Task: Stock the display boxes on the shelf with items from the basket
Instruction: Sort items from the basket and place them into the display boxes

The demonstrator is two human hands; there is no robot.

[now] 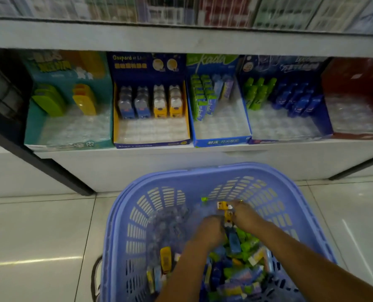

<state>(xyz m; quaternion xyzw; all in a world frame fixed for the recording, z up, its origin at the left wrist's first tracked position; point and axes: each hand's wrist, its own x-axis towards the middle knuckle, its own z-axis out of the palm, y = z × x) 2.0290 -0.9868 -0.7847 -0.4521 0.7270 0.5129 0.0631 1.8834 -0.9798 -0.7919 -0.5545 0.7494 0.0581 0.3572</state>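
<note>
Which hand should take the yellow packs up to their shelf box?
Right, probably. The right hand touches the yellow packs on top of the pile in the basket. The left hand lies lower beside them. Both grips are blurred. The navy box with yellow packs sits up-left.

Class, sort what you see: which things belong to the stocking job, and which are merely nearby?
Job: basket, loose packs in it, display boxes, left hand, right hand.
Nearby: upper-shelf goods, floor tiles, dark rack at far left.
</note>
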